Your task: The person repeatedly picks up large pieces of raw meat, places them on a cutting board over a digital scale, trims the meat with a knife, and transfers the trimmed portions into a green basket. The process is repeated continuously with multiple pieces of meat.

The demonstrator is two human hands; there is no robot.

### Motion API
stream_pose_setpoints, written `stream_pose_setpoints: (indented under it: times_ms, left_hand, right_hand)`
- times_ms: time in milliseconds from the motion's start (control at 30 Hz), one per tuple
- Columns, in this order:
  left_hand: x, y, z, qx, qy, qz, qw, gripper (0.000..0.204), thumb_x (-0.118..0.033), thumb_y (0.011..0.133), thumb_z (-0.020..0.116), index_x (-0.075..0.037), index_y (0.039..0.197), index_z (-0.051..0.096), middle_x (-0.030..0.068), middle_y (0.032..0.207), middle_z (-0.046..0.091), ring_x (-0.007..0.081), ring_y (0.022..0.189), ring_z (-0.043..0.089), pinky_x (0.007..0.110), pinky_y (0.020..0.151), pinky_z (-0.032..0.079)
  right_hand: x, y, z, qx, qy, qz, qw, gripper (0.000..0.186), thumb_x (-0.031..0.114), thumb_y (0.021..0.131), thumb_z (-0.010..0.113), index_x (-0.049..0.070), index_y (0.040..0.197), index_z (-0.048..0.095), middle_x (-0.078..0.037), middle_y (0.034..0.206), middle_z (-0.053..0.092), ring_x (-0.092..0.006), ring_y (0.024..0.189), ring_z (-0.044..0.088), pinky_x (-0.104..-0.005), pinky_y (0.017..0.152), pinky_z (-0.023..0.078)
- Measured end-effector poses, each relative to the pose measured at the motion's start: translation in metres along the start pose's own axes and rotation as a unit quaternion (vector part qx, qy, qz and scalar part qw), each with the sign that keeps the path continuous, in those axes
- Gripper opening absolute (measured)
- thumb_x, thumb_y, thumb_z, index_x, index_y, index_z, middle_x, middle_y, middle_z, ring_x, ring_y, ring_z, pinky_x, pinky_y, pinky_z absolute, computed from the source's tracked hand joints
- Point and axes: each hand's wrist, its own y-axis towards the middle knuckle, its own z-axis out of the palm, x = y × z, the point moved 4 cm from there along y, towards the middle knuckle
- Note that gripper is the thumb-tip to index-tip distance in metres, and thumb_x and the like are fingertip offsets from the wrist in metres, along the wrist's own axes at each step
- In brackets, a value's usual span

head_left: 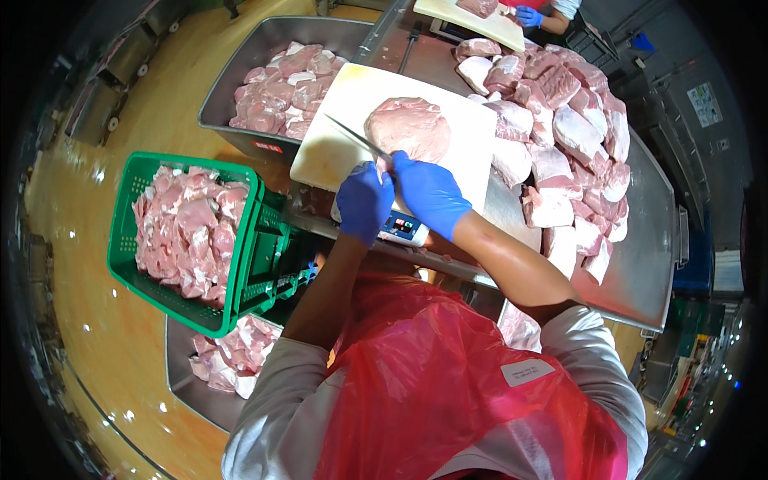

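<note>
A large pale-pink cut of raw meat lies on the white cutting board in front of me. My right hand, in a blue glove, is closed round the handle of a knife. The blade points to the far left, beside the near left edge of the cut. My left hand, gloved the same way, is closed close against the right one. Between the hands shows a small strip of meat, pinched in my left fingers. Those fingertips are partly hidden.
A digital scale sits under the board's near edge. Meat chunks are piled on the steel table to the right. Left stand a grey tub, a green crate and a lower tub, all holding meat. A co-worker's gloved hand is opposite.
</note>
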Motion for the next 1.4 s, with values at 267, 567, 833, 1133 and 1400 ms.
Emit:
stream_pose_setpoints:
  times_ms: [267, 567, 833, 1133, 1400]
  left_hand:
    - [0.029, -0.006, -0.003, -0.037, -0.036, 0.109, 0.993, 0.015, -0.02, 0.087, 0.066, -0.007, 0.084, 0.06, 0.0158, 0.077, 0.063, 0.0339, 0.073, 0.067, 0.045, 0.067, 0.054]
    - [0.244, -0.04, -0.214, -0.174, 0.288, -0.134, 0.932, 0.031, -0.019, 0.088, 0.063, 0.007, 0.105, 0.068, 0.0283, 0.101, 0.069, 0.0389, 0.087, 0.068, 0.046, 0.081, 0.055]
    - [-0.021, 0.072, 0.009, -0.02, 0.13, 0.17, 0.977, 0.059, -0.045, 0.091, 0.067, -0.002, 0.13, 0.06, 0.0224, 0.114, 0.067, 0.0437, 0.104, 0.064, 0.056, 0.092, 0.047]
    - [-0.057, 0.108, 0.022, 0.279, -0.025, 0.439, 0.854, 0.043, -0.006, 0.067, 0.072, -0.021, 0.107, 0.075, 0.0079, 0.153, 0.048, 0.0393, 0.144, 0.038, 0.052, 0.112, 0.037]
    - [0.029, 0.09, -0.064, 0.133, -0.209, 0.043, 0.968, 0.028, 0.0, 0.077, 0.067, -0.006, 0.103, 0.075, 0.0115, 0.103, 0.074, 0.0278, 0.093, 0.072, 0.037, 0.086, 0.056]
  right_hand:
    - [-0.093, -0.068, 0.009, 0.043, -0.142, -0.027, 0.989, 0.026, 0.021, 0.101, 0.045, 0.008, 0.123, 0.049, -0.025, 0.094, 0.07, -0.0445, 0.08, 0.068, -0.0532, 0.07, 0.055]
    - [-0.182, -0.163, -0.034, -0.066, 0.095, 0.12, 0.986, 0.017, 0.016, 0.101, 0.057, 0.001, 0.106, 0.051, -0.021, 0.076, 0.066, -0.0398, 0.067, 0.066, -0.0456, 0.06, 0.051]
    - [-0.094, -0.067, -0.023, -0.261, 0.462, 0.127, 0.838, 0.029, 0.027, 0.106, 0.052, -0.001, 0.113, 0.057, -0.01, 0.07, 0.064, -0.013, 0.06, 0.061, -0.0307, 0.053, 0.048]
    - [-0.129, -0.119, -0.026, -0.274, 0.337, 0.142, 0.89, 0.026, 0.023, 0.104, 0.055, -0.003, 0.109, 0.054, -0.02, 0.075, 0.065, -0.0306, 0.065, 0.065, -0.0407, 0.059, 0.049]
    - [-0.145, -0.181, -0.004, -0.106, 0.097, 0.11, 0.983, 0.013, 0.006, 0.097, 0.054, 0.001, 0.105, 0.045, -0.027, 0.08, 0.062, -0.0451, 0.073, 0.065, -0.0513, 0.061, 0.048]
